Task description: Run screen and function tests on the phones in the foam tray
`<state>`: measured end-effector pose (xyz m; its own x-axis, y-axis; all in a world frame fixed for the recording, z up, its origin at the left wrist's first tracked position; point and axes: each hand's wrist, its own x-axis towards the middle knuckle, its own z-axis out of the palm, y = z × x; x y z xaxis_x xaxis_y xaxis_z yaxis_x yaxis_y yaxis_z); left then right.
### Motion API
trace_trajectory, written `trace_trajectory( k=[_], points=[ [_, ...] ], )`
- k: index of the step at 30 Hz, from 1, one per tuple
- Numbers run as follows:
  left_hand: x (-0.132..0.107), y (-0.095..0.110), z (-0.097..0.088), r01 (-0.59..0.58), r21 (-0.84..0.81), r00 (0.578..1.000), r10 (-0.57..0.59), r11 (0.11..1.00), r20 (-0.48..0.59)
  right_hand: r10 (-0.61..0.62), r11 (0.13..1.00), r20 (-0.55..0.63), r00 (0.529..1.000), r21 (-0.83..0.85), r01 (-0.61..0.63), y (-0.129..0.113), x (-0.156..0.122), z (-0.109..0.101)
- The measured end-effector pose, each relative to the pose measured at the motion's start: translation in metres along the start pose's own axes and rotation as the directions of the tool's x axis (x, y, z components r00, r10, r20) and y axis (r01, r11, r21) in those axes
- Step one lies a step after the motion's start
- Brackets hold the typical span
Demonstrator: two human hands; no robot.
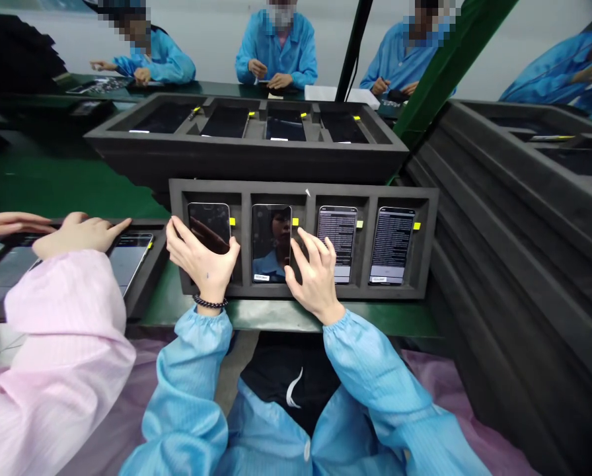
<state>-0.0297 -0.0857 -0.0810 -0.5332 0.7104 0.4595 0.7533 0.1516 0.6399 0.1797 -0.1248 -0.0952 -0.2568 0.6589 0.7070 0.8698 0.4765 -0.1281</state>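
A dark foam tray (308,291) with several compartments is tilted towards me, a smartphone in each. My left hand (201,258) spans the leftmost smartphone (209,221), whose screen is dark. Its fingers are stretched over the tray's left wall and its thumb is by the phone's right edge; I cannot tell whether it grips. My right hand (316,271) is open, fingertips at the right edge of the second smartphone (269,241), also dark. Lines of text fill the screens of the third smartphone (343,228) and the rightmost smartphone (392,244). Yellow tabs stick out beside the phones.
Behind stands a stack of foam trays (246,158) with more phones. Another tall tray stack (474,218) rises at right. A co-worker's pink sleeve (68,317) and hands reach over a tray at left. People in blue sit across, near a green post (444,73).
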Motion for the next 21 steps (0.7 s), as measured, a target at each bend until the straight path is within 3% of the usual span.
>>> trace_trajectory(
  k=[3,9,13,15,17,19,21],
  points=[
    [0.0,0.001,0.001,0.003,-0.002,1.0,-0.003,1.0,0.0,0.037,0.998,0.026,0.999,0.051,-0.039,0.003,-0.001,-0.001],
    [-0.001,0.003,0.008,-0.008,0.009,0.999,0.009,1.0,-0.052,-0.015,0.994,0.08,0.997,0.106,0.007,0.006,0.0,-0.002],
    [-0.003,-0.016,0.003,-0.098,-0.098,0.995,0.094,0.99,-0.04,0.004,0.996,0.033,0.999,0.085,-0.007,0.004,-0.002,0.0],
    [-0.003,-0.033,-0.005,-0.135,-0.201,0.99,0.138,0.97,0.001,0.003,0.997,-0.001,1.0,0.078,-0.003,0.004,-0.004,0.001],
    [-0.001,-0.052,-0.013,-0.099,-0.311,0.99,0.126,0.945,0.069,-0.001,0.997,-0.029,1.0,0.075,0.003,0.005,-0.005,0.003],
    [0.006,-0.07,-0.019,0.017,-0.434,0.976,0.081,0.901,0.204,-0.009,0.997,-0.048,0.999,0.077,0.012,0.006,-0.006,0.004],
    [0.017,-0.084,-0.022,0.144,-0.531,0.923,0.079,0.835,0.376,-0.024,0.996,-0.053,0.998,0.084,0.029,0.006,-0.006,0.004]
  ],
)
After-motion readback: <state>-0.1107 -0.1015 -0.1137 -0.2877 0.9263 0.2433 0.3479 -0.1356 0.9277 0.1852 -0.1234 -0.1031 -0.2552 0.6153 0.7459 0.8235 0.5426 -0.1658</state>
